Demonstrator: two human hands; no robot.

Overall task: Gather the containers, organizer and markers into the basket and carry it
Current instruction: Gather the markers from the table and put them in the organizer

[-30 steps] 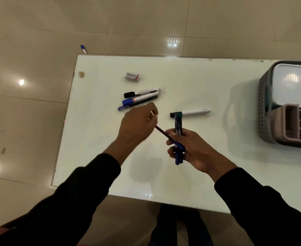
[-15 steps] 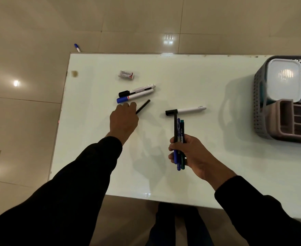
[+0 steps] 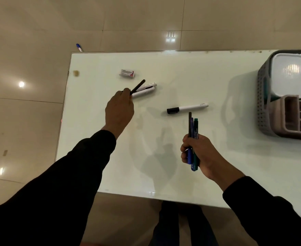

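Small box (image 3: 127, 73) lies beyond two white markers (image 3: 144, 91), near left hand (image 3: 119, 110).

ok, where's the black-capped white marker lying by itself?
Head view: the black-capped marker lies mid-table, just beyond the pens in the right hand, left of the basket.

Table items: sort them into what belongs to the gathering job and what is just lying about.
Job: basket, lidded container, organizer, black-capped marker, two white markers, pens in right hand, dark pen in left hand.
Lying about: small box, floor marker.
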